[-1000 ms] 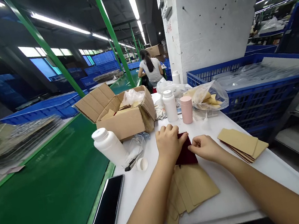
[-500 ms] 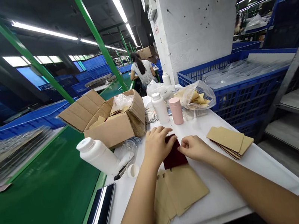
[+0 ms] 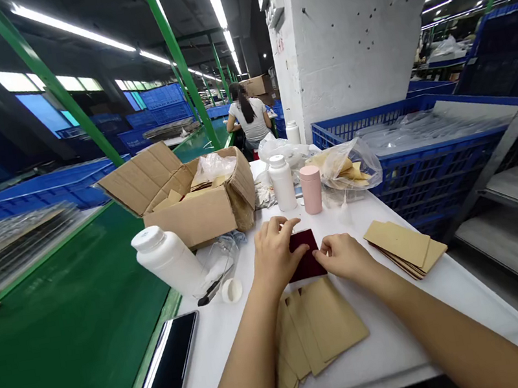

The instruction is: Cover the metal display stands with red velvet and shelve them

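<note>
A dark red, velvety-looking flat piece [image 3: 307, 263] lies on the white table in front of me. My left hand [image 3: 274, 254] is over its left side; the thumb touches the red surface while the fingers are spread and arched above the far edge. At the lower right edge, my right hand [image 3: 342, 254] has its thumb and forefinger pinched on the piece, other fingers curled. Just below, several tan cards [image 3: 331, 320] are fanned out, overlapping each other. To the right sits a stack of similar tan cards [image 3: 404, 243], dark red showing at its edges.
Left stand a large white bottle [image 3: 168, 264], a loose white cap [image 3: 231, 290] and a phone-like black slab [image 3: 165, 379]. Behind are an open carton [image 3: 189, 218], a white bottle [image 3: 282, 184], a pink jar [image 3: 311, 191] and a plastic bag [image 3: 358, 168]. A blue crate [image 3: 430, 157] adjoins the right side.
The view has shifted slightly. The red piece sits a little farther from the fanned tan cards, and more of it shows between my hands. Both hands stay at it.
</note>
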Motion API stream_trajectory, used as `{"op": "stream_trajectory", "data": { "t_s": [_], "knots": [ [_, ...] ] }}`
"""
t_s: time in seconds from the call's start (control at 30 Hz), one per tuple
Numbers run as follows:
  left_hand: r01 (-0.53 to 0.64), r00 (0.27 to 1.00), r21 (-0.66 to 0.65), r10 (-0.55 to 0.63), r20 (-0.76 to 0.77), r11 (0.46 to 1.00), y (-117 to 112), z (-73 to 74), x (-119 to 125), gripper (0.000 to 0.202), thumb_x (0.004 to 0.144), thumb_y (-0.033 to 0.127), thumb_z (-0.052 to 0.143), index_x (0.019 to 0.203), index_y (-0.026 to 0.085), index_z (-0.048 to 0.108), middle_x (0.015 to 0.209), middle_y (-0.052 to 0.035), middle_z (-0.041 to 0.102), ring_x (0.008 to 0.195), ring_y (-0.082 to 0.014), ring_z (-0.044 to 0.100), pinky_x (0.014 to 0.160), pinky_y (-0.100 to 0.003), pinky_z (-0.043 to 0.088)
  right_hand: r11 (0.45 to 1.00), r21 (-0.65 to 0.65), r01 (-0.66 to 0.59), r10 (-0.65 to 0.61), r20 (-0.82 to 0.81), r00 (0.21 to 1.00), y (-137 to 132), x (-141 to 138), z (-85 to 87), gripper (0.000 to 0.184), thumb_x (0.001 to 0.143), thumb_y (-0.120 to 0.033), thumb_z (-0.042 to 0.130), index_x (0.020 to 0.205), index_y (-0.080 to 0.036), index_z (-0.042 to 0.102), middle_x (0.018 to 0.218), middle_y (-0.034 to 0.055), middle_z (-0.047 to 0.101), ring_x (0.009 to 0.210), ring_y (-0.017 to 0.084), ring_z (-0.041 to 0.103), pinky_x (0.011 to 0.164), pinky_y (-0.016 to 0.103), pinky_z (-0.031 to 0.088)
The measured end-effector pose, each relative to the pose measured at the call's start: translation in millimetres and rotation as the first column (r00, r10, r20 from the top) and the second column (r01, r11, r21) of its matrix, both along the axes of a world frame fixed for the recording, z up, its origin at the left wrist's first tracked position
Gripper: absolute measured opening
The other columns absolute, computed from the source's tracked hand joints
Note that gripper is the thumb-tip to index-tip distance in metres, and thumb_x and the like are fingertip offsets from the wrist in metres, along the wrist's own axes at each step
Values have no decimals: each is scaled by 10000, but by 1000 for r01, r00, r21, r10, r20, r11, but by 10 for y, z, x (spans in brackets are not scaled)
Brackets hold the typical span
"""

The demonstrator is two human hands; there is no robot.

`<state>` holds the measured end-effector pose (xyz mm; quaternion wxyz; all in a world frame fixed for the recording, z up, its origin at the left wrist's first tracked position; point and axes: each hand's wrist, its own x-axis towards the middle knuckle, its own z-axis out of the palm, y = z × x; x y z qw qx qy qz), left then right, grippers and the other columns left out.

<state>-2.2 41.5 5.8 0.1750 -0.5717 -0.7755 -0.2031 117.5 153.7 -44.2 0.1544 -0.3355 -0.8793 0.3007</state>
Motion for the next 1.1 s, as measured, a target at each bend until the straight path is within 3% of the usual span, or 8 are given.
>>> {"op": "stream_trajectory", "data": {
  "t_s": [0.2,0.37,0.5,0.63,0.73,0.9,0.97,1.1],
  "knots": [
    [-66,995,16,64,80,998,-149,18,-44,614,691,371,745,1209,213,457,1152,-85,557,1082,-278,501,852,-381,404,999,38,6,-5,-12,1000,26,44,-7,319,764,-472,591,599,-199,572,606,24,615,553,146,517,507,248,279],
    [-177,967,-70,186,174,982,-175,72,-67,255,804,439,620,893,211,547,923,-38,644,917,-235,585,744,-337,387,999,31,-13,22,-285,958,65,-36,9,373,841,-540,493,720,-206,607,515,-35,486,514,119,448,535,239,293],
    [-199,936,-217,251,248,956,-171,61,-102,251,793,444,612,733,216,523,770,-2,654,728,-201,603,598,-303,343,993,3,-120,115,-319,941,96,-89,-50,367,856,-511,483,767,-194,646,561,-28,501,565,125,455,561,238,306],
    [-159,919,-329,262,296,931,-211,6,-147,224,700,388,691,734,224,542,771,19,666,712,-195,609,558,-281,330,976,-68,-207,190,-196,962,144,-47,-138,318,835,-466,514,853,-199,686,660,-11,588,635,142,507,597,239,336],
    [-111,909,-422,263,323,900,-254,-29,-180,203,649,312,723,766,231,579,824,22,679,762,-202,620,623,-279,372,957,-93,-273,261,-125,957,170,-2,-184,250,784,-404,576,853,-202,707,716,1,630,651,149,528,595,241,341],
    [-36,874,-562,299,384,826,-321,-59,-292,362,476,188,775,804,221,623,885,-27,671,891,-274,609,721,-313,425,931,-122,-344,341,-45,939,186,30,-199,211,694,-259,620,880,-218,711,654,-17,586,610,147,513,556,238,320],
    [17,848,-560,285,447,828,-332,-72,-333,399,480,255,779,851,228,635,930,-32,669,879,-275,614,671,-298,441,920,-128,-369,367,-40,929,188,34,-195,240,679,-214,606,897,-224,707,661,-21,584,615,147,514,559,238,325],
    [115,778,-434,190,598,894,-285,-104,-334,294,645,376,695,890,221,651,911,-30,693,827,-244,636,653,-284,458,903,-118,-413,402,-101,910,183,42,-187,224,673,-160,584,870,-199,685,797,9,633,710,163,542,628,258,375]
  ]
}}
